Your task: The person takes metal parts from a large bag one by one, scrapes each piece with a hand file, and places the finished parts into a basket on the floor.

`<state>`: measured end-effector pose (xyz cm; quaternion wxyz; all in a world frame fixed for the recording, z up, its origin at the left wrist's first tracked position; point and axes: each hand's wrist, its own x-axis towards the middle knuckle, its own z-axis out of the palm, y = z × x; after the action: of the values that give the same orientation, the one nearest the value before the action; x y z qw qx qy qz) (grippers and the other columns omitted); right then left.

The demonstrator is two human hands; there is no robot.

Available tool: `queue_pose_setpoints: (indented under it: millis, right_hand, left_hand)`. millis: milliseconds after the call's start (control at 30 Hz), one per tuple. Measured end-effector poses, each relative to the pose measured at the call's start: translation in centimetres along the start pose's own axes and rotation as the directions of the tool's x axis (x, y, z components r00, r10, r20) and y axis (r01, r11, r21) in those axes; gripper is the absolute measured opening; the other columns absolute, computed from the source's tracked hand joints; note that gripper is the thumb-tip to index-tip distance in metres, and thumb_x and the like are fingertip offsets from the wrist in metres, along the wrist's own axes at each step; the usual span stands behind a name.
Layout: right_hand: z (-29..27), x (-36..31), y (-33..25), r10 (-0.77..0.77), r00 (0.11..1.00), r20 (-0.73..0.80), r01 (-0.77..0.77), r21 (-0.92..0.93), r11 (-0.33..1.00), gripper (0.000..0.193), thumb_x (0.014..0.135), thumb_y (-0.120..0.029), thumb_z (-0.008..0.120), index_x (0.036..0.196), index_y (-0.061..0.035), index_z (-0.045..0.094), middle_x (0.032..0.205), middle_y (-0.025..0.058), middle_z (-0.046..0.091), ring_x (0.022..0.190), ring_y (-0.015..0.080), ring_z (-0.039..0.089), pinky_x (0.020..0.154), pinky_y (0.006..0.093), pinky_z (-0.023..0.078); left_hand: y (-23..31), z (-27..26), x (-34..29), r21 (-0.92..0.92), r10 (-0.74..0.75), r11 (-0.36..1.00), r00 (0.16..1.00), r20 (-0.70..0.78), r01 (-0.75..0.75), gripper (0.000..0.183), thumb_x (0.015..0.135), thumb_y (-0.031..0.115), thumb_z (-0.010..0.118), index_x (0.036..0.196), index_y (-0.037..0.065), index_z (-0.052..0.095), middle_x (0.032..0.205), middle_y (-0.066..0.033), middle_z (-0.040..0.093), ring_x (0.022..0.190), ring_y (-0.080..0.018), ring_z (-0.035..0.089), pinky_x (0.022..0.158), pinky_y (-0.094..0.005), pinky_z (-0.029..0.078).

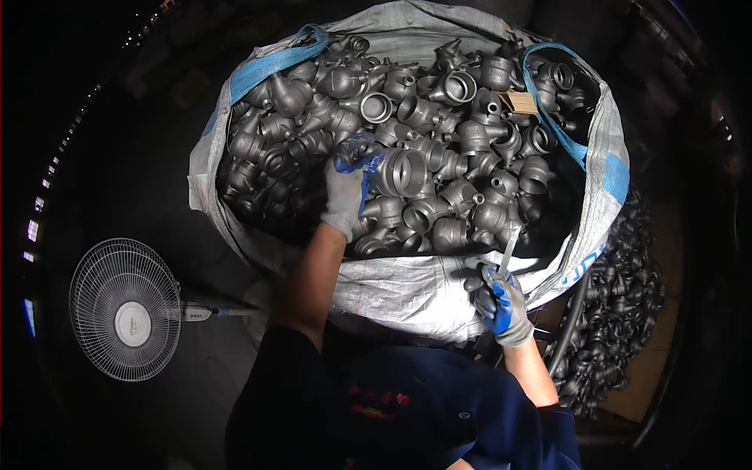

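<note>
One white woven sack holds heaped grey metal fittings; our blue-and-white-gloved left hand and similarly gloved right hand grasp, respectively, a round-mouthed grey metal casting over the fittings and a thin pale strip.

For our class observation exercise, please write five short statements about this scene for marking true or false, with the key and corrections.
1. The left hand grips a grey metal fitting. True.
2. The right hand is empty. False: its fingers hold a thin, pale strip.
3. A piece of brown cardboard lies among the fittings in the white sack. True.
4. The fan is to the right of the sack. False: it is to the left.
5. Both hands are bare. False: both wear grey-and-blue gloves.
</note>
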<state>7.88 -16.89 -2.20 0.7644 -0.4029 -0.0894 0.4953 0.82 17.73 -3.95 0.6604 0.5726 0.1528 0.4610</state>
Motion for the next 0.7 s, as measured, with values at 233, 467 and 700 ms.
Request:
queue_pose_setpoints:
  millis: [233, 467, 700]
  right_hand:
    - [1.9, 1.0, -3.3, -0.146, 0.989, 0.024, 0.147, -0.036, 0.988, 0.043, 0.094, -0.008, 0.062, 0.135, 0.0004, 0.050, 0.084, 0.0035, 0.065, 0.052, 0.0015, 0.045, 0.045, 0.0160, 0.033]
    - [1.5, -2.6, -5.6, -0.272, 0.952, -0.139, 0.198, -0.397, 0.896, 0.039, 0.094, -0.013, 0.061, 0.129, 0.0018, 0.053, 0.075, 0.0006, 0.061, 0.048, 0.0014, 0.044, 0.044, 0.0161, 0.032]
    - [-0.6, -4.6, -6.7, -0.322, 0.922, -0.216, 0.226, -0.374, 0.900, 0.035, 0.097, -0.020, 0.057, 0.124, 0.0020, 0.056, 0.071, 0.0021, 0.061, 0.043, 0.0020, 0.038, 0.040, 0.0169, 0.026]
  left_hand:
    - [3.9, 7.3, -6.9, -0.466, -0.381, 0.794, 0.917, 0.122, 0.391, 0.027, 0.098, 0.004, 0.052, 0.123, -0.002, 0.059, 0.118, -0.0117, 0.065, 0.112, -0.0214, 0.061, 0.101, -0.0356, 0.049]
    - [1.5, 10.6, -10.7, -0.506, -0.399, 0.679, 0.846, 0.354, 0.532, 0.036, 0.101, 0.019, 0.047, 0.129, -0.003, 0.053, 0.129, -0.0159, 0.058, 0.119, -0.0266, 0.057, 0.105, -0.0398, 0.046]
    - [1.5, 14.1, -12.1, -0.493, -0.621, 0.592, 0.750, 0.225, 0.638, 0.017, 0.095, 0.012, 0.061, 0.111, 0.007, 0.066, 0.105, -0.0028, 0.068, 0.098, -0.0124, 0.064, 0.087, -0.0265, 0.052]
